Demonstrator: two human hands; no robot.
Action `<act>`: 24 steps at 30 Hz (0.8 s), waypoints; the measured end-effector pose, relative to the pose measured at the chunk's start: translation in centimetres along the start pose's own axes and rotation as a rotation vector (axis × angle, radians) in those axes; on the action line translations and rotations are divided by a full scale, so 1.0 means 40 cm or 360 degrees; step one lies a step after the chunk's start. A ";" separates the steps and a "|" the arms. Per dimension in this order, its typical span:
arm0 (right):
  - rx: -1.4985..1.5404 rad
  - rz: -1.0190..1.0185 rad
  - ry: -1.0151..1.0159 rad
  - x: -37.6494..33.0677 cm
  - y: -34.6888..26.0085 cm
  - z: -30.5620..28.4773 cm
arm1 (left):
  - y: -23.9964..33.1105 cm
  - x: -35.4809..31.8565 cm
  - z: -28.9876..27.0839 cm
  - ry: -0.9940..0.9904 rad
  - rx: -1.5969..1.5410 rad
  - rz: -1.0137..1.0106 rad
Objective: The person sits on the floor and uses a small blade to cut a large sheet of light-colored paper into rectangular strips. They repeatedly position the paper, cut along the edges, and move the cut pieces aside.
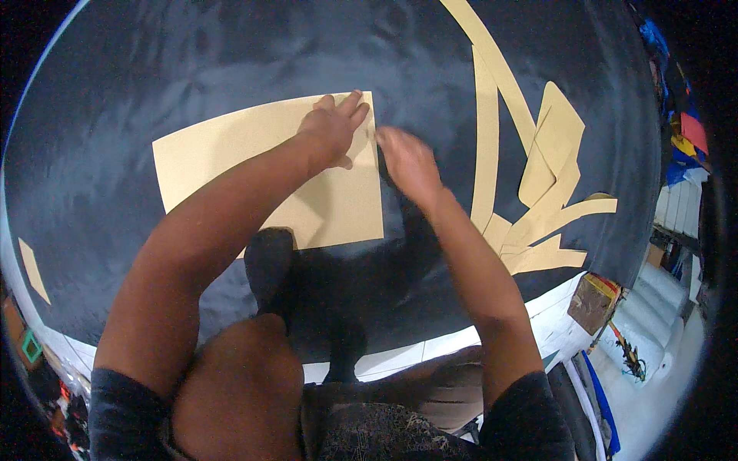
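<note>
A large tan sheet (231,154), like card or thin board, lies flat on a black sheet of material (215,61). My left hand (334,127) rests on it near its upper right corner, with the fingers spread and pressing down. Just beyond the tan sheet's right edge is my right hand (410,163), fingers curled in and fingertips close to that edge. Whatever they may hold is too small or hidden to make out.
Several tan strips and offcuts (553,154) lie overlapping on the right. One long strip (486,131) runs up beside them. A small tan scrap (34,270) is at the far left. White floor tiles (430,352) border the black material, and a brown box (593,301) stands at the lower right.
</note>
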State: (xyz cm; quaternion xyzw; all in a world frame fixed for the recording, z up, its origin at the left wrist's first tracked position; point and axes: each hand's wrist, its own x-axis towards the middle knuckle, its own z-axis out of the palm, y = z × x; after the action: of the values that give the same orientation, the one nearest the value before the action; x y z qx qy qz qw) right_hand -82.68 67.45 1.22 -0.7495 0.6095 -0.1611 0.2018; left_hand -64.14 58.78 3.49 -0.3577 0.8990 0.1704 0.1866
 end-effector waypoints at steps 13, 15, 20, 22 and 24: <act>-0.0015 -0.0286 -0.0517 -0.287 -0.047 -0.055 | -0.006 -0.010 -0.007 -0.0056 -0.0038 -0.0060; 0.0111 -0.0331 -0.0488 -0.341 -0.033 -0.069 | 0.011 -0.002 -0.004 -0.0038 -0.0038 -0.0044; 0.0528 0.0520 0.0119 -0.230 0.009 -0.100 | 0.001 -0.048 0.013 0.0126 -0.0190 -0.0099; 0.0184 0.0773 0.0353 -0.186 0.074 -0.119 | -0.010 -0.095 0.089 0.0313 -0.0253 -0.0064; -0.0364 0.0784 0.0621 -0.189 0.149 -0.126 | 0.002 -0.194 0.138 0.0401 -0.0209 0.0014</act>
State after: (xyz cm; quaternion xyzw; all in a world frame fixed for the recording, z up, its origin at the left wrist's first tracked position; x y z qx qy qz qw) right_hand -91.76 73.27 2.64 -0.5525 0.8137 -0.1785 0.0287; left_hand -57.79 65.77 2.23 -0.3839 0.9037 0.1835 0.0477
